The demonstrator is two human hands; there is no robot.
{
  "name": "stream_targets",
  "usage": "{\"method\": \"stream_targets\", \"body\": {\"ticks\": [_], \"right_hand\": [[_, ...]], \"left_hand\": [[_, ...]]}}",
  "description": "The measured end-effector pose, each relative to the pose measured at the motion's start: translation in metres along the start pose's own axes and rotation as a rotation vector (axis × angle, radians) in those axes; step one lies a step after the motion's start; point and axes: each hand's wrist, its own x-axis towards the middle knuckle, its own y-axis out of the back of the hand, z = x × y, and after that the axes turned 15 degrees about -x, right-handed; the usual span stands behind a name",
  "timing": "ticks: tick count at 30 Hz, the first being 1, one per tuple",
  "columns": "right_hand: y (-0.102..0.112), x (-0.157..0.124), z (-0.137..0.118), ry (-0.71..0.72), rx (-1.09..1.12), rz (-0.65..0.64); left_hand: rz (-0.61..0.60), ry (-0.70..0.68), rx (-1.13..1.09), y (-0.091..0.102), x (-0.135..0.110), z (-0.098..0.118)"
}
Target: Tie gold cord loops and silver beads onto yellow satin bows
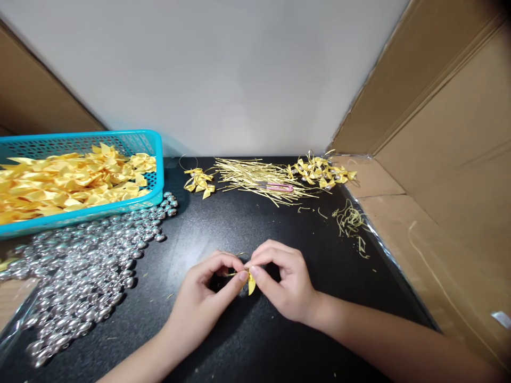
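Observation:
Low over the middle of the black table [255, 340], my left hand [205, 287] and my right hand [285, 279] meet fingertip to fingertip. Between them is a small yellow ribbon bow [251, 285], mostly covered by my fingers, with one pointed tail hanging down. My right thumb and forefinger pinch the bow. A thin gold tie [231, 275] sticks out to the left from the closed left thumb and forefinger. How the tie and the bow join is hidden by the fingertips.
A blue basket [159, 159] of yellow bows [75, 181] stands at left. Silver beads [91, 266] spread before it. Along the back lie a few bows [199, 182], gold ties [247, 173], a pink-handled cutter [279, 187] and beaded bows [319, 169]. Wire scraps [350, 219] lie at right.

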Motion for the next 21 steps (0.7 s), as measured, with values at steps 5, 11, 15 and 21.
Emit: {"method": "stream_targets", "body": {"ticks": [5, 11, 15, 21], "right_hand": [[-0.0009, -0.0003, 0.0004, 0.017, -0.023, 0.020], [0.0004, 0.0004, -0.0012, 0.017, -0.022, 0.013], [0.0005, 0.0002, -0.0012, 0.021, -0.030, 0.019], [-0.0001, 0.0004, -0.0007, 0.005, -0.024, 0.019]], "left_hand": [[0.014, 0.145, -0.051, -0.0005, -0.0006, 0.0005], [0.017, 0.203, -0.095, -0.0015, 0.0006, 0.0006], [0.003, 0.205, -0.106, -0.0017, -0.0002, 0.0012], [0.001, 0.215, -0.109, -0.0011, 0.0009, 0.0014]]}}
